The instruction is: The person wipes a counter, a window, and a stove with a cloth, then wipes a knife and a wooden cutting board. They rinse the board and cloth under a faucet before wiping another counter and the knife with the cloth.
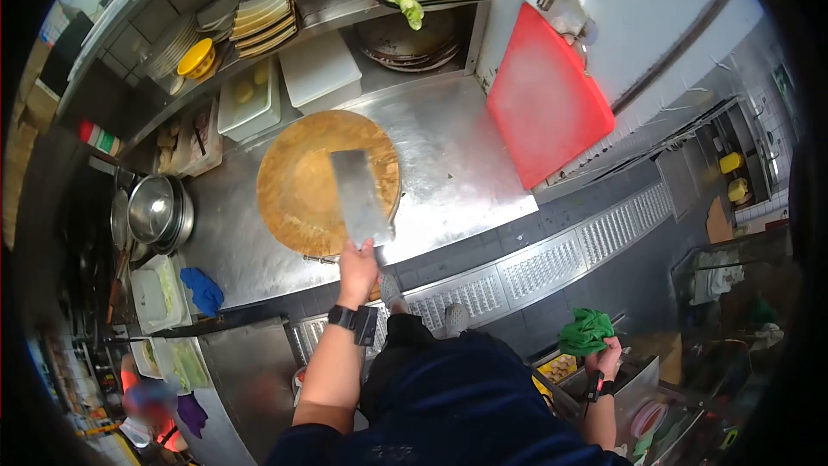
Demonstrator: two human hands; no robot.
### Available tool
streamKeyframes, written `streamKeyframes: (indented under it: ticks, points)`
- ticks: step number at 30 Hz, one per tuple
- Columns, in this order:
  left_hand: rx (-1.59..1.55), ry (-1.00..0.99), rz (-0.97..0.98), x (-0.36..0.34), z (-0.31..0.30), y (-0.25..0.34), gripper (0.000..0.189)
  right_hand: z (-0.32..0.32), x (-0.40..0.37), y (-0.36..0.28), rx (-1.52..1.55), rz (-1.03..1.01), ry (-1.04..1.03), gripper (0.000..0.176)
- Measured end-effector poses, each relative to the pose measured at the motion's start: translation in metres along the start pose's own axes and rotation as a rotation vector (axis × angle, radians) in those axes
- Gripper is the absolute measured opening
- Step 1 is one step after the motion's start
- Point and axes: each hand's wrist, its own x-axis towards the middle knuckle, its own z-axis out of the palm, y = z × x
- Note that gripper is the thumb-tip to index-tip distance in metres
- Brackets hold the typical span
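Observation:
A wide metal cleaver (359, 194) lies over the right part of a round wooden chopping block (297, 181), its blade reaching away from me. My left hand (357, 271) is closed at the near end of the cleaver, beside the front edge of the steel counter (448, 147). Off to the right, away from the counter, my right hand (606, 357) grips a bunched green cloth (586, 331). Its fingers are partly hidden by the cloth.
A red board (548, 99) leans at the counter's right end. Metal bowls (153, 210), a blue cloth (201, 291) and plastic tubs (320, 72) stand around the block. Stacked plates (263, 20) fill the shelf. Another person (151, 406) is at the lower left.

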Motion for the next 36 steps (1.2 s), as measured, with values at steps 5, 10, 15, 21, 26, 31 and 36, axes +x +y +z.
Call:
streamKeyframes:
  ticks: [5, 10, 15, 21, 26, 31, 36]
  points:
    - [-0.218, -0.293, -0.032, 0.008, 0.074, 0.0, 0.025, -0.002, -0.016, 0.001, 0.066, -0.073, 0.035, 0.049]
    - [-0.46, -0.597, -0.066, -0.021, 0.11, 0.003, 0.023, -0.002, -0.019, -0.016, 0.076, -0.042, 0.022, 0.047]
    - [-0.583, -0.574, -0.04, -0.088, 0.079, 0.04, 0.023, -0.027, 0.025, -0.035, -0.033, 0.067, -0.157, 0.052]
    - [-0.475, -0.249, 0.09, -0.164, -0.038, 0.017, 0.022, 0.031, 0.05, -0.043, -0.167, 0.162, -0.255, 0.055]
    - [-0.421, 0.174, 0.014, -0.26, -0.157, -0.048, 0.017, 0.054, 0.079, -0.016, -0.308, 0.246, -0.33, 0.051]
    - [-0.447, 0.45, -0.014, -0.374, -0.241, -0.104, 0.012, 0.09, 0.096, 0.015, -0.46, 0.354, -0.401, 0.052]
    - [-0.681, 0.532, -0.128, -0.449, -0.287, -0.229, 0.013, 0.153, 0.064, 0.047, -0.588, 0.436, -0.491, 0.052]
